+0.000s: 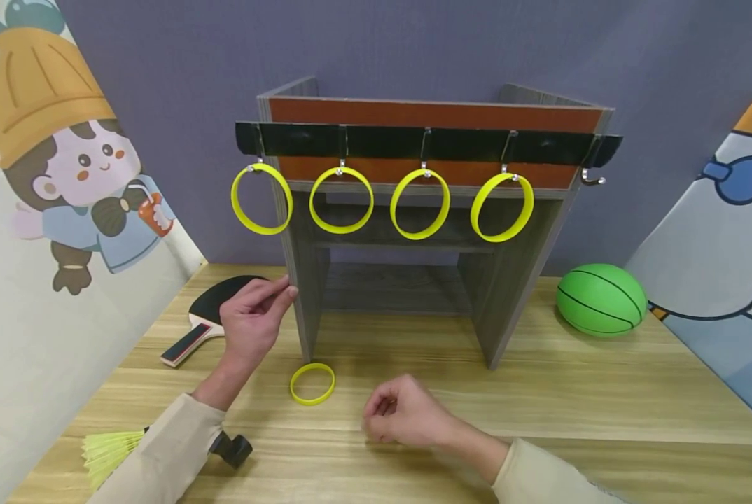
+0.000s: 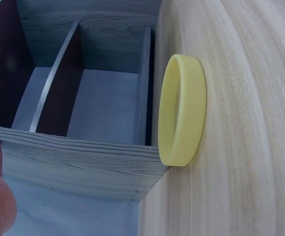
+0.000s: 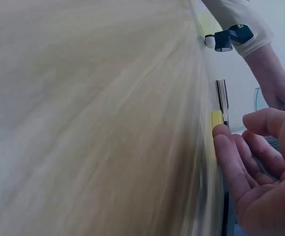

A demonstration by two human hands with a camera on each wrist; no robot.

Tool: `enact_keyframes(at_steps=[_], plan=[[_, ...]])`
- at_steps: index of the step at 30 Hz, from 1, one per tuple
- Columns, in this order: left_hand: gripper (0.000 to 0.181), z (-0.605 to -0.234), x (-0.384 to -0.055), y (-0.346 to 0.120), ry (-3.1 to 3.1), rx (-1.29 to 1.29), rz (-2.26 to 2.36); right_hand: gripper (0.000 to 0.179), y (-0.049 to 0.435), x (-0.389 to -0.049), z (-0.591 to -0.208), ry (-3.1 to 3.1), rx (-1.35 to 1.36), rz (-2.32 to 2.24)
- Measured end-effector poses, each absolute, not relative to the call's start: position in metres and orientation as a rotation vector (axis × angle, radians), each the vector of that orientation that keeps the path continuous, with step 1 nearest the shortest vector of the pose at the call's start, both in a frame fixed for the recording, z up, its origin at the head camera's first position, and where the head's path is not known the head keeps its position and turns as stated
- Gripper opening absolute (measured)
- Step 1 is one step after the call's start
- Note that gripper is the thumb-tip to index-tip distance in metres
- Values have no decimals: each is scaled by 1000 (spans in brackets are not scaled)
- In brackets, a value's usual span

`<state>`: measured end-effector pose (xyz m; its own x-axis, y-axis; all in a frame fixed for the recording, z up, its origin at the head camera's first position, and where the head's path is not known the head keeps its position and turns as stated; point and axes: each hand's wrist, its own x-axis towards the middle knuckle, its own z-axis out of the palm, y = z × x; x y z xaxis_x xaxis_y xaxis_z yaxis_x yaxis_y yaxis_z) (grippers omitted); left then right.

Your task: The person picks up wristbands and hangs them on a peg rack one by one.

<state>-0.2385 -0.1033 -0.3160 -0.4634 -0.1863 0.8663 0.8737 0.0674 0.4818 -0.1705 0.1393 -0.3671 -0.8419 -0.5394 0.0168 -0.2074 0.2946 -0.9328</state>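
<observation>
My left hand [image 1: 253, 325] is raised beside the left panel of a grey wooden shelf unit [image 1: 521, 273]. Its bent fingers and thumb are at the panel's front edge; whether they press on it is unclear. Low over the table, my right hand [image 1: 410, 413] has loosely curled fingers with nothing in them. A yellow wristband [image 1: 312, 384] lies flat between the hands, near the foot of the left panel. Several more yellow rings, such as this one [image 1: 420, 204], hang on hooks along a black strip [image 1: 382, 143]. At the strip's right end, a hook [image 1: 592, 179] is bare.
A table-tennis paddle [image 1: 190, 343] lies left of the unit, a green ball [image 1: 601, 299] to its right. Part of a yellow shuttlecock [image 1: 108, 451] shows beside the left sleeve. Cartoon-printed panels [image 1: 29, 378] flank the wooden table [image 1: 603, 392].
</observation>
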Motion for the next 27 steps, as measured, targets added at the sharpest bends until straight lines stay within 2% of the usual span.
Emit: enact_keyframes(at_steps=[7, 27], plan=[[22, -315, -238, -104, -1451, -737, -1564, 4, 120, -181, -376, 2197, -515, -1619], [23, -317, -241, -104, -1440, -762, -1569, 7, 85, -214, -384, 2222, -247, -1726]])
